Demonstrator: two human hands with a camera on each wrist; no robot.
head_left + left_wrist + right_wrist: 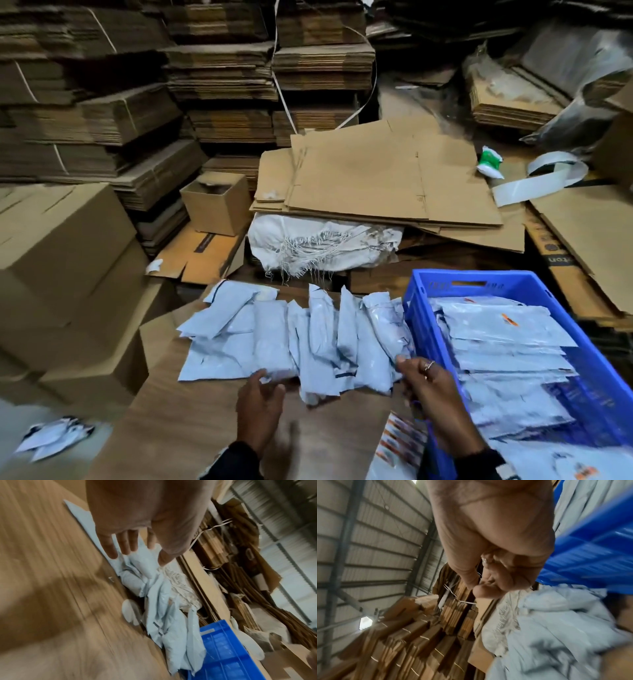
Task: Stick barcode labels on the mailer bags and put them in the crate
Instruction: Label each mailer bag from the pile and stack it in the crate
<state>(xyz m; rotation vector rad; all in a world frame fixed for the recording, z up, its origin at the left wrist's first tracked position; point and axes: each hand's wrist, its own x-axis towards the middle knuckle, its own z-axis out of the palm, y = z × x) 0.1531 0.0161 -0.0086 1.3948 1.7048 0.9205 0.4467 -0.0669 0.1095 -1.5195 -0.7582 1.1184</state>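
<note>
Several pale grey mailer bags (308, 339) (163, 601) (556, 628) lie overlapping in a row on the wooden table (191, 428). To their right stands a blue crate (416, 318) (223, 649) (590, 554), holding more mailer bags (507, 346). My left hand (262, 387) (137, 555) hovers at the near edge of the row, fingers straight and spread, holding nothing. My right hand (414, 368) (481, 588), wearing a ring, is beside the crate's left wall at the rightmost bag. Its fingers are curled with the thumb against them, and nothing shows in them. A label sheet (400, 442) lies below it on the table.
Cardboard boxes (51, 257) stand at the left. Stacks of flat cardboard (219, 75) fill the back, with loose sheets (383, 181) on a frayed white sack (318, 246) just beyond the table. A few bags (51, 438) lie on the floor at lower left.
</note>
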